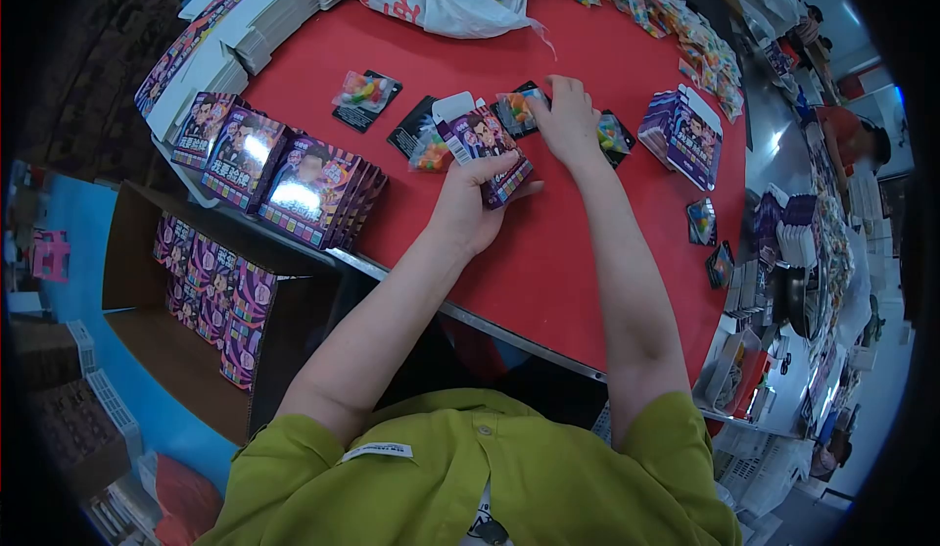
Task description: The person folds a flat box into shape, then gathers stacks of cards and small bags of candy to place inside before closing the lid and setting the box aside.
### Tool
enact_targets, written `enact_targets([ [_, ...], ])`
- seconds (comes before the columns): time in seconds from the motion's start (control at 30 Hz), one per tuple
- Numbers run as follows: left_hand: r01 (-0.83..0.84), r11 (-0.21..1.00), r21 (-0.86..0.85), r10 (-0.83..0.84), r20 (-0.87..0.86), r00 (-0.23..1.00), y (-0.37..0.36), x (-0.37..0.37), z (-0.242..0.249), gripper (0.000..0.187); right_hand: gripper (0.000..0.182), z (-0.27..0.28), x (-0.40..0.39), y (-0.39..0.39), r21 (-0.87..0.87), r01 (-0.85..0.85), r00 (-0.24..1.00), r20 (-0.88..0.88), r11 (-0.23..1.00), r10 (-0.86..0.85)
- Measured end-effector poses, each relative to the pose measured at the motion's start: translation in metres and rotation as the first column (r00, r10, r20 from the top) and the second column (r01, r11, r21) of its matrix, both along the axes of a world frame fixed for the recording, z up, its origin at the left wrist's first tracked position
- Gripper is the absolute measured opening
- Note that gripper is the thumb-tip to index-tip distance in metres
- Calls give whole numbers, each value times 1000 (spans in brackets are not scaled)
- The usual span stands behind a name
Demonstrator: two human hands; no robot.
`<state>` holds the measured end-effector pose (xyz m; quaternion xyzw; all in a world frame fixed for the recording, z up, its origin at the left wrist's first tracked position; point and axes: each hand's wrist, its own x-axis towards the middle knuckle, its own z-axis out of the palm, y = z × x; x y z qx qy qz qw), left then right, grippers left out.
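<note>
My left hand (477, 196) is wrapped round a purple printed box (482, 142), whose white top flap stands open. To its right, my right hand (568, 120) has its fingers over a clear bag of coloured candy (517, 112) lying on a black card; whether the fingertips grip it cannot be made out. Another candy bag (430, 151) with a black card lies just left of the held box. Beyond it is one more candy bag (366, 92) on a black card. A further candy bag (611, 135) is partly hidden by my right wrist.
Stacks of filled purple boxes (311, 190) stand at the left edge of the red table (529, 291). Flat purple boxes (693, 139) lie at right. A white plastic bag (441, 2) and heaped candy packets (676, 22) are at the back. An open carton (166, 350) sits below left.
</note>
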<state>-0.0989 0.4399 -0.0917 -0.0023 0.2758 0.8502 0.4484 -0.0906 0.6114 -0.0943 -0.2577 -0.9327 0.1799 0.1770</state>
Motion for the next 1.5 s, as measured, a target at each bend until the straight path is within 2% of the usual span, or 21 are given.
enact_targets([
  [0.07, 12, 1000, 3, -12, 7, 1000, 1, 0, 0, 26, 33, 4, -6, -1, 104, 163, 939, 290, 981, -186],
  [0.1, 17, 1000, 12, -17, 11, 1000, 2, 0, 1, 27, 33, 12, -9, -2, 105, 165, 938, 290, 981, -189],
  [0.17, 10, 1000, -9, -10, 12, 1000, 2, 1, 4, 27, 43, 27, -17, -2, -68, 249, 882, 429, 966, -197],
  [0.2, 3, 1000, -31, -3, 12, 1000, 2, 1, 6, 28, 43, 23, -21, 7, -69, 245, 884, 425, 967, -194],
  [0.27, 7, 1000, -20, -7, 10, 1000, 1, 0, 3, 28, 55, 12, -27, 29, -266, 226, 915, 389, 937, -110],
  [0.37, 19, 1000, -7, -19, 8, 1000, 0, 2, 2, 28, 50, 26, -31, 25, -426, 257, 928, 359, 867, -98],
  [0.4, 17, 1000, -2, -17, 8, 1000, 1, 2, 2, 28, 50, 25, -31, 28, -427, 255, 929, 357, 867, -98],
  [0.47, 7, 1000, -1, -7, -9, 1000, 1, 4, 2, 28, 48, 16, -32, 35, -536, 202, 954, 297, 820, -41],
  [0.6, -6, 1000, -24, 4, -54, 999, 2, 7, -5, 28, 54, -12, -25, 35, -467, 129, 976, 217, 875, -28],
  [0.67, 1, 1000, -19, -2, -55, 998, 4, 5, -3, 28, 67, 20, -22, 4, -235, 325, 869, 456, 916, -191],
  [0.77, 7, 999, -38, -9, -42, 999, 2, 3, 3, 28, 66, 17, -26, 2, -185, 330, 885, 403, 926, -235],
  [0.9, 17, 999, -42, -19, -40, 999, 2, 1, 0, 27, 64, 10, -34, 8, -218, 325, 897, 378, 920, -227],
  [0.97, 20, 999, -48, -22, -46, 999, 2, 0, -1, 27, 67, -11, -39, 26, -416, 161, 963, 265, 895, -50],
  [1.07, 22, 998, -64, -25, -49, 998, 0, 1, 1, 27, 70, 9, -23, 1, -395, 177, 980, 150, 901, -127],
  [1.1, 21, 998, -66, -25, -55, 998, 0, 1, 2, 27, 70, 17, -22, -7, -396, 180, 980, 150, 900, -130],
  [1.17, 23, 998, -55, -27, -60, 998, 0, 2, 3, 27, 68, 30, -21, -16, -186, 366, 872, 409, 912, -267],
  [1.2, 20, 999, -45, -23, -64, 998, -1, 3, 4, 28, 68, 34, -20, -16, -184, 370, 871, 408, 911, -272],
  [1.27, 12, 998, -60, -15, -57, 998, -2, 3, 4, 28, 66, 40, -22, -16, -269, 313, 874, 457, 911, -165],
  [1.4, -35, 997, -62, 30, -74, 997, -3, 0, -1, 28, 65, 34, -25, -11, -288, 312, 868, 475, 905, -148],
  [1.47, -59, 996, -61, 56, -61, 997, -4, -3, 2, 27, 65, 6, -30, 8, -460, 230, 944, 318, 858, -83],
  [1.5, -86, 994, -61, 84, -49, 995, -5, -4, 4, 27, 65, 5, -29, 12, -463, 231, 944, 319, 855, -82],
])
